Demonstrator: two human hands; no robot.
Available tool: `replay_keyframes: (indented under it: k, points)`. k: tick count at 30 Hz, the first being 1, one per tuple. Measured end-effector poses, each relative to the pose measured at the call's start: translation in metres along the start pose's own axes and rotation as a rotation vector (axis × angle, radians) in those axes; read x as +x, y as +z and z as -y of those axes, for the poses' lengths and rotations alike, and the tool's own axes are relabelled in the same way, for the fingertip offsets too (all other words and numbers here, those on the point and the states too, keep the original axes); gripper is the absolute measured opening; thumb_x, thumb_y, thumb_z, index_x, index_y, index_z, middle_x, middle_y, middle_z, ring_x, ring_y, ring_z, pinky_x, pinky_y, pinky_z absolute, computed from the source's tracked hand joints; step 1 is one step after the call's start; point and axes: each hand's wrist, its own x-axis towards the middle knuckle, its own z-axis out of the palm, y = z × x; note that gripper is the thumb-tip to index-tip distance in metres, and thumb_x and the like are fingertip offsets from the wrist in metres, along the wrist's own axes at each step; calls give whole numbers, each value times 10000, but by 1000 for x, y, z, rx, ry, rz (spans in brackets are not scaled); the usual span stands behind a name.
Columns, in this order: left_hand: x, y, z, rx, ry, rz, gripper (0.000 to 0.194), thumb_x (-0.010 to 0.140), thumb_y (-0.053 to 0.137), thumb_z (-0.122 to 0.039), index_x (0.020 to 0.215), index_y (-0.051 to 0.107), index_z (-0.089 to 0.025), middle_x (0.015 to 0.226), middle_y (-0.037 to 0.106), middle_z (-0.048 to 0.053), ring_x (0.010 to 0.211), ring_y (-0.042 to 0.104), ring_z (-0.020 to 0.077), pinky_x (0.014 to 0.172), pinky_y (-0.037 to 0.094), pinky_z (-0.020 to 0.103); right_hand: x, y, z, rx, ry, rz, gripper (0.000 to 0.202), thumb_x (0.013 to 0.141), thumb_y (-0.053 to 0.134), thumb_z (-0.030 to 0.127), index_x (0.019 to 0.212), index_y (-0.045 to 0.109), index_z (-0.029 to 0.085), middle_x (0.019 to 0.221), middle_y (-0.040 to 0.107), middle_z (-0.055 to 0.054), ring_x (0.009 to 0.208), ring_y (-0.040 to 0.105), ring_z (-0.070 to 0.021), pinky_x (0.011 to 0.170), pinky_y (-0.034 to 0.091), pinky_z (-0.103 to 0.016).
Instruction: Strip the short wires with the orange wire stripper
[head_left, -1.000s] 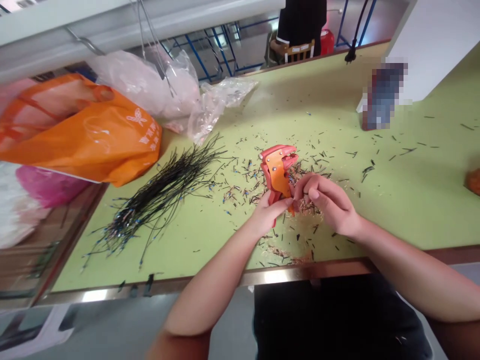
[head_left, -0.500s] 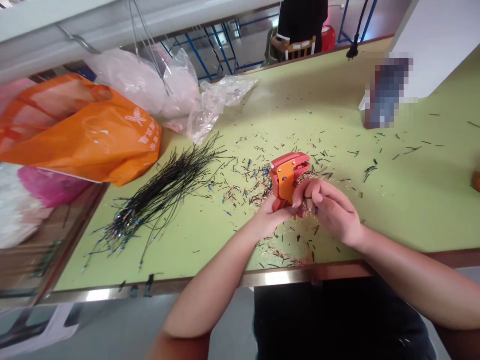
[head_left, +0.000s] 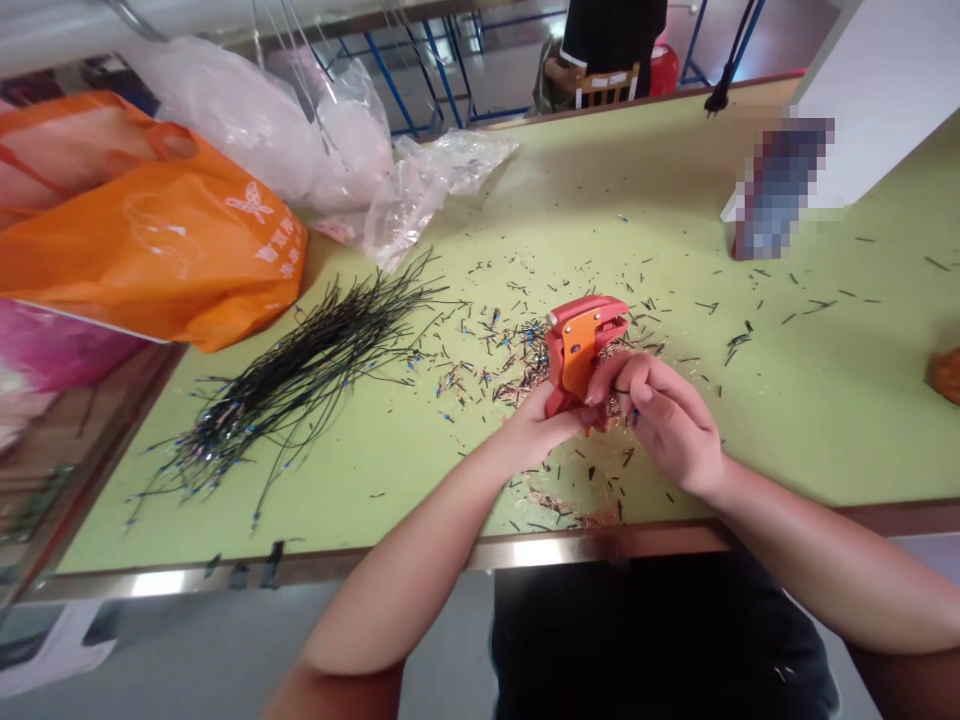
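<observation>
workshop: green workbench (head_left: 675,200), cut wire bundle (head_left: 300,370), insulation scraps (head_left: 510,365).

Both forearms are bare from above the elbow down to the wrist, with no sleeve showing on either. The left hand (head_left: 541,428) and the right hand (head_left: 670,420) wear no gloves, rings, watch or bracelet. The torso, low in the head view, is covered by a plain black garment without visible print.
</observation>
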Motion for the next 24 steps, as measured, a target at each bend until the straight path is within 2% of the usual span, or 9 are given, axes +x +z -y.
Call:
replay_keyframes:
  k: [6,10,13,17,20,22,24]
  points:
    - [-2,1,-1,7,39,48,260,829,754,-220,1085,722,-188,921,723,44,875,684,191,820,568,334,0,-5,3,-358,-182,144,239,1094,435,222,871,522,230,982,649,-60,866,606,-195,737,508,-366]
    - [-2,0,0,45,89,83,290,837,762,-240,1120,718,-198,1044,723,50,985,676,200,905,559,341,1,-6,7,-429,-268,181,211,1073,423,198,881,505,231,973,650,-60,885,629,-194,745,526,-365]
    - [-1,0,-2,79,102,108,285,858,750,-253,1134,701,-202,1023,705,42,938,656,180,862,550,325,1,-5,9,-427,-293,174,212,1069,422,197,875,500,228,979,655,-59,861,630,-185,734,532,-360]
    - [-1,2,-6,123,110,126,151,870,717,-229,1013,679,-196,860,649,14,802,613,152,747,533,298,3,-4,11,-361,-219,179,238,1081,435,201,856,508,228,967,653,-48,858,630,-177,726,530,-350]
    - [1,2,-7,132,152,171,71,877,697,-206,942,671,-191,871,662,30,817,627,157,778,543,310,2,-5,8,-222,-133,138,265,1101,438,228,856,537,228,1013,639,-49,811,611,-168,708,525,-353]
    - [2,1,-5,98,141,164,72,886,695,-219,948,673,-191,890,673,39,832,638,161,786,546,312,1,-6,5,-167,-74,95,277,1104,459,259,853,571,231,1047,616,-55,838,599,-180,719,521,-365]
    - [3,-1,-2,43,109,108,151,882,711,-253,1015,673,-194,894,676,36,828,641,163,773,543,311,0,-8,2,-188,-34,47,284,1098,489,285,845,608,241,1008,578,-61,963,584,-222,754,515,-375]
